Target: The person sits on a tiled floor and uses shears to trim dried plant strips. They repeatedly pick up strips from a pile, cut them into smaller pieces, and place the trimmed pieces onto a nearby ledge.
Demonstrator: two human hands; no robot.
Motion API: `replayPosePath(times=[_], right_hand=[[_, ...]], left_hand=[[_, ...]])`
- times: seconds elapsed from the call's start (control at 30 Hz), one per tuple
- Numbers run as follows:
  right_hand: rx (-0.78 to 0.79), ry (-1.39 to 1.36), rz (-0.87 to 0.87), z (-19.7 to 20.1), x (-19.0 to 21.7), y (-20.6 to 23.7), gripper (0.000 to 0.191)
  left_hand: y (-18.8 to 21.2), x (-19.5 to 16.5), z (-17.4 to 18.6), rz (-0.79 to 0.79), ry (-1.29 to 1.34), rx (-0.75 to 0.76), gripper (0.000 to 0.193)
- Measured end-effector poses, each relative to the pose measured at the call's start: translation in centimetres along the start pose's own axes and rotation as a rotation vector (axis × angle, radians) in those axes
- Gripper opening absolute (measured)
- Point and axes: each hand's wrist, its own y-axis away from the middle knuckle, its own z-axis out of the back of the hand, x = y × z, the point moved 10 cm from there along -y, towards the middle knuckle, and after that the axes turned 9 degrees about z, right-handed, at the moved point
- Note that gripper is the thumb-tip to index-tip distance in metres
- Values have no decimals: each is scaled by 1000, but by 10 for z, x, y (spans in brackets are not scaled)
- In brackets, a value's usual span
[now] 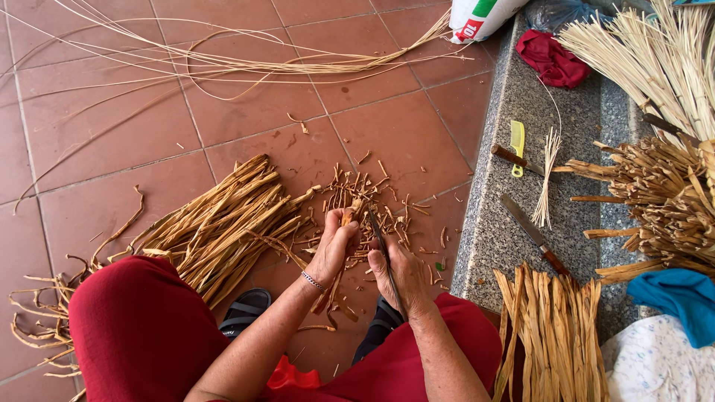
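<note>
Above the tiled floor (112, 141), the left hand (333, 249) pinches a cane strip (350, 214); right hand (406, 274) fingers wrap a knife (383, 257). Split strips (223, 223), a spare knife (532, 232) and a yellow comb (517, 143) lie around.

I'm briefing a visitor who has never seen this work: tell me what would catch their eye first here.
First, the two hands at centre: the left hand grips a short cane strip while the right hand holds a knife against it. Next, the heap of split cane strips on the red tile floor, then a spare knife on the granite step.
</note>
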Motion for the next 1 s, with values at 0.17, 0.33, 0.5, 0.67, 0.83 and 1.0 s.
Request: replayPosePath(times=[0.17,0.33,0.5,0.67,0.83,1.0], right_hand=[[28,88,-10,-5,-3,-2,74],[-92,212,178,2,16,-5,68],[-130,311,210,3,23,-3,62],[-129,262,185,2,19,-5,58],[-102,167,89,0,5,-1,59],[-119,-16,3,-7,-11,6,58]], left_hand=[[3,-8,2,-73,-331,-100,43],[10,-22,-8,-238,-440,-57,46],[13,-18,-8,-178,-530,-72,48],[14,-9,-14,-123,-675,-48,58],[8,3,-19,10,-295,118,76],[10,6,-17,61,149,158,38]])
